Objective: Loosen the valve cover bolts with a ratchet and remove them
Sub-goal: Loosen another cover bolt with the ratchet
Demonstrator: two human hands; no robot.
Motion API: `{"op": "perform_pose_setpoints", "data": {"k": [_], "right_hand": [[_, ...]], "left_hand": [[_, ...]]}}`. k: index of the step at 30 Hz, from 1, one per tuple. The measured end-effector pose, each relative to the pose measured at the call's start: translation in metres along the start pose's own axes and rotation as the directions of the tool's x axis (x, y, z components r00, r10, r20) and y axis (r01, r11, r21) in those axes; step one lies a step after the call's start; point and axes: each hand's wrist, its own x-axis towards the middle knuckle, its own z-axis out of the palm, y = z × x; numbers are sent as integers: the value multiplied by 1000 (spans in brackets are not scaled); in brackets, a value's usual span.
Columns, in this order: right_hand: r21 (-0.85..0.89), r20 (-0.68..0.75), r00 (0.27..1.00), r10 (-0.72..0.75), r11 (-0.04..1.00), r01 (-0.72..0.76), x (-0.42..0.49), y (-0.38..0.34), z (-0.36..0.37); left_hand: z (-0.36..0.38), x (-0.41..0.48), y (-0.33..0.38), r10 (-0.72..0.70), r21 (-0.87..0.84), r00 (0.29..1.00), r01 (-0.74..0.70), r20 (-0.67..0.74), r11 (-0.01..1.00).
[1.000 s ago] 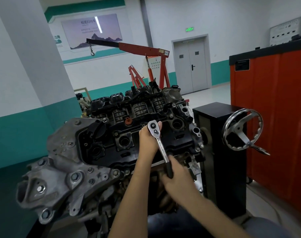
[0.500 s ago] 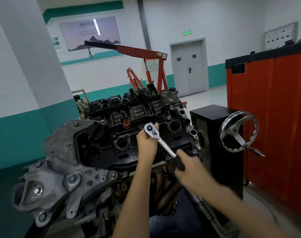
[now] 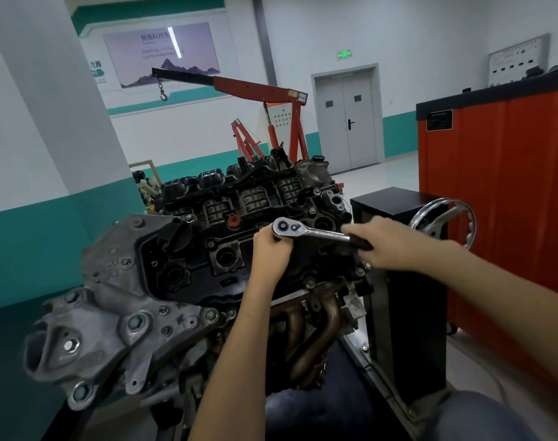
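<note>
We see the ratchet lying nearly level above the far right part of the black valve cover, its chrome head to the left and its dark handle pointing right. Our left hand is curled tightly just under the head, hiding the socket and whichever bolt it sits on. Our right hand is wrapped round the handle. Just beyond that hand is a black stand carrying a chrome handwheel, near the handle's end, and behind them a red cabinet. The ribbed intake manifold rises along the cover's far edge, an orange cap sits just left of the ratchet head, and the exhaust manifold curves down below the near edge. A grey casting studded with bolts fills the left end of the engine. Farther back stand a red engine hoist and a grey double door. The round wells sunk in the cover are dark, and we cannot tell what is in them.
</note>
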Motion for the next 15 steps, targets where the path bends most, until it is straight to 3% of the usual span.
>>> {"op": "perform_pose_setpoints", "data": {"k": [2,5,8,11,13,15], "right_hand": [[-73,-69,998,16,997,-21,2,-3,5],[286,-106,976,193,945,-156,-24,-31,59],[656,-138,928,345,734,-176,-37,-85,109],[825,-128,905,405,551,-129,-24,-129,131],[835,-134,908,398,538,-112,-23,-133,129],[754,-121,931,345,642,-140,-29,-112,118]], "left_hand": [[1,-3,-2,-4,-35,999,2,-42,999],[8,-9,-5,-7,-112,995,-4,-95,994],[15,-8,-3,-19,-131,990,0,-140,991],[16,-4,-2,-43,-119,984,22,-172,993],[15,-4,-2,-47,-102,985,30,-165,994],[10,-3,-4,-29,-112,992,15,-123,994]]}}
